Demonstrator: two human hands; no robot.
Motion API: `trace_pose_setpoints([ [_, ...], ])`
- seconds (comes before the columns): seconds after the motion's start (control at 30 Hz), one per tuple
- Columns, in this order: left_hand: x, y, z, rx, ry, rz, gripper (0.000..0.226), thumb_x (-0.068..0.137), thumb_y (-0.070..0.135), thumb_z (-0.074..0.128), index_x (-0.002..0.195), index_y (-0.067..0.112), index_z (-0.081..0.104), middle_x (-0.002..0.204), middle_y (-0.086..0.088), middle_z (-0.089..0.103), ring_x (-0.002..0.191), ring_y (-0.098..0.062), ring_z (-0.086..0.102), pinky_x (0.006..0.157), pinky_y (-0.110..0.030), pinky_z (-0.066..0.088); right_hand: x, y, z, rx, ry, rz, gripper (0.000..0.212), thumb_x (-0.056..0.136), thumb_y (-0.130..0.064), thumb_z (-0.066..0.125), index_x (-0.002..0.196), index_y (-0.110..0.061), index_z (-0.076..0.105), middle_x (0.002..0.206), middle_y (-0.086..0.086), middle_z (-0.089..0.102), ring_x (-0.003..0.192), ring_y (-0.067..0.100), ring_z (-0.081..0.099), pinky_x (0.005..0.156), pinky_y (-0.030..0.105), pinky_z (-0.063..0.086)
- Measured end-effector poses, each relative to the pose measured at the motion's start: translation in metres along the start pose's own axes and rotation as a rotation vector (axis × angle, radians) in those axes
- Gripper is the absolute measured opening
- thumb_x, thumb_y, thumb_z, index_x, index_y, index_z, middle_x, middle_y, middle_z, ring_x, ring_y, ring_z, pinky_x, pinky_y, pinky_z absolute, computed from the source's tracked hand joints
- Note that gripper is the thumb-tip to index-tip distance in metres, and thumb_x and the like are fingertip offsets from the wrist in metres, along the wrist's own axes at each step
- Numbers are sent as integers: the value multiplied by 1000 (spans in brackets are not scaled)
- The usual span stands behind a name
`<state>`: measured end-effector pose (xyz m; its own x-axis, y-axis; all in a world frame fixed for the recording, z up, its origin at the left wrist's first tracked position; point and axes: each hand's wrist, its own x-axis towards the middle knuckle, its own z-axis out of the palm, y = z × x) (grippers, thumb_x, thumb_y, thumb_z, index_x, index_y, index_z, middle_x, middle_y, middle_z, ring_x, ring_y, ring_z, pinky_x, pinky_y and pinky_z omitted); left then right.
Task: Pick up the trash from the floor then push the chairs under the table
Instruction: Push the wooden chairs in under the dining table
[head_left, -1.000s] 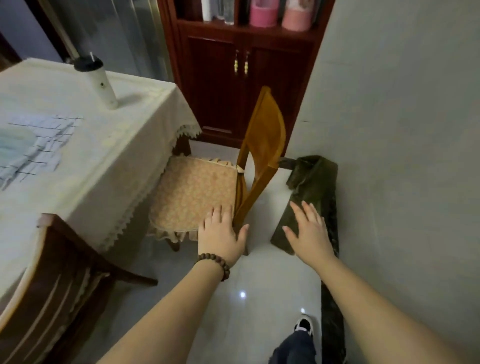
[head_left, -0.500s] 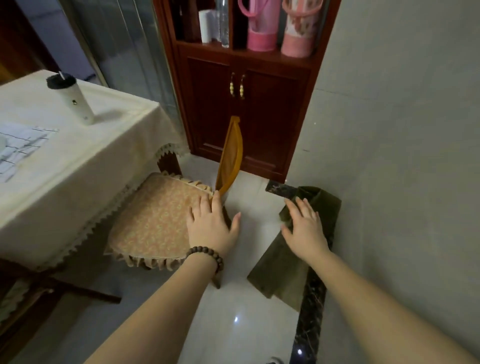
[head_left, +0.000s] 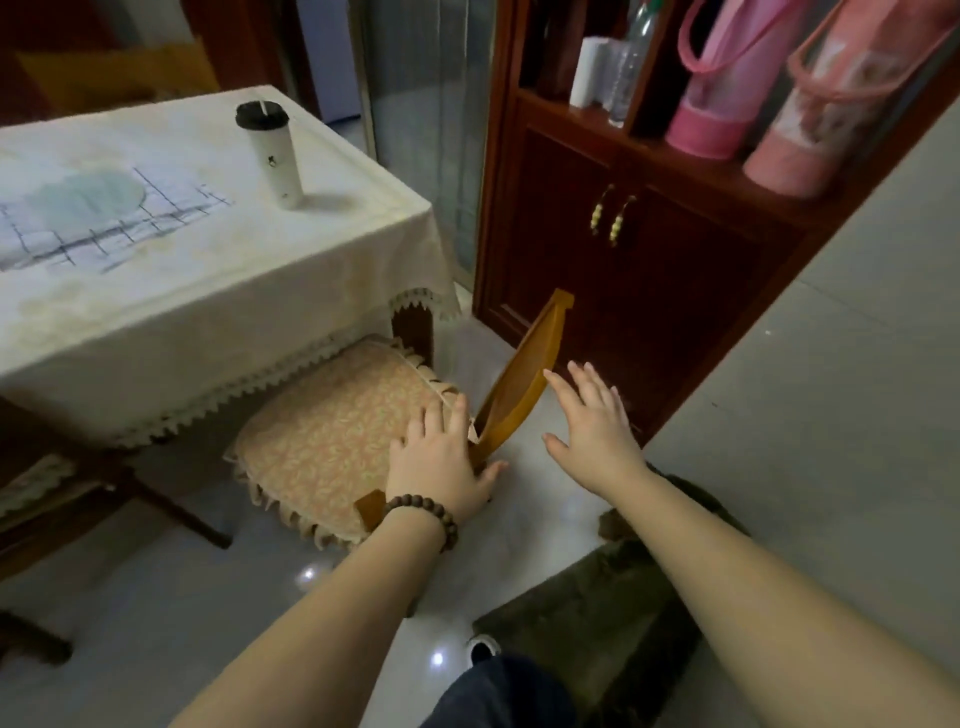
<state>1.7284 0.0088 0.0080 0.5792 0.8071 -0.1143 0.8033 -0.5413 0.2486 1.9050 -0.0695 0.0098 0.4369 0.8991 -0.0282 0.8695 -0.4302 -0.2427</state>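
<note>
A wooden chair (head_left: 524, 374) with an orange patterned seat cushion (head_left: 332, 436) stands partly under the table (head_left: 156, 291), which wears a cream lace-edged cloth. My left hand (head_left: 441, 462), with a bead bracelet at the wrist, rests flat on the cushion's rear corner beside the backrest, the thumb behind the backrest post. My right hand (head_left: 592, 426) hovers open with spread fingers just right of the backrest, apart from it. No trash shows on the pale tiled floor (head_left: 156, 623).
A white tumbler with a black lid (head_left: 272, 153) stands on the table. A dark wood cabinet (head_left: 649, 249) rises behind the chair, a grey wall (head_left: 857, 415) on the right. An olive green cloth (head_left: 597, 618) lies by the wall. Another chair (head_left: 78, 499) sits at left.
The chair seat has slid further under the table with my left hand on it. My right hand rose from near the green cloth to beside the backrest.
</note>
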Motion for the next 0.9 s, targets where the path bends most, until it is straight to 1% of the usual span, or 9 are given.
trace_pose_setpoints([
  [0.13,10,4,8,87,-49,-69,80,84,68,44,147,25,18,149,-6,31,133,-28,33,100,-42,40,56,17,1,-25,-82,-135,80,87,-34,59,149,-32,9,160,2,4,146,19,-10,117,44,-3],
  [0.3,15,6,7,128,-101,-168,65,89,56,47,142,24,26,139,-5,40,123,-26,40,93,-38,43,101,28,7,-147,-190,-368,86,82,-33,64,148,-35,9,160,1,1,145,18,-14,113,39,-14],
  [0.4,16,8,10,156,-95,-222,56,91,52,47,137,23,32,132,-4,44,118,-25,43,87,-36,43,118,33,8,-312,-183,-487,85,82,-38,65,148,-32,13,160,4,3,146,21,-11,111,44,-17],
  [0.53,16,12,10,193,-125,-293,46,88,54,47,122,23,44,118,-3,51,107,-24,47,80,-35,43,146,36,-1,-468,-163,-731,85,79,-42,67,148,-30,19,159,7,11,147,25,-4,111,46,-18],
  [0.63,14,19,10,210,-135,-374,46,85,62,46,114,26,51,109,-2,56,100,-23,52,79,-36,44,165,34,-9,-548,-250,-960,74,85,-44,60,147,-29,23,158,6,18,147,25,1,113,47,-14],
  [0.7,14,25,11,215,-140,-428,46,84,63,47,111,26,53,106,-1,59,100,-23,54,77,-35,43,173,32,-12,-557,-340,-1062,63,89,-39,55,145,-30,29,154,1,28,146,21,12,117,48,-4],
  [0.77,14,28,14,222,-144,-478,44,83,64,45,104,28,57,102,1,61,97,-22,56,77,-34,44,178,34,-14,-554,-400,-1124,51,90,-35,54,138,-31,38,142,-3,47,135,20,37,115,44,23],
  [0.83,14,30,16,250,-166,-510,44,82,66,42,95,28,61,94,3,63,91,-21,58,75,-34,46,184,39,-18,-546,-384,-1195,31,90,-31,53,121,-32,49,116,-5,61,110,19,58,92,37,47],
  [0.9,15,31,19,270,-161,-516,45,82,66,40,88,27,62,90,4,63,87,-21,58,73,-34,45,185,43,-20,-533,-371,-1239,16,90,-29,53,106,-31,53,100,-5,62,95,18,62,72,35,51],
])
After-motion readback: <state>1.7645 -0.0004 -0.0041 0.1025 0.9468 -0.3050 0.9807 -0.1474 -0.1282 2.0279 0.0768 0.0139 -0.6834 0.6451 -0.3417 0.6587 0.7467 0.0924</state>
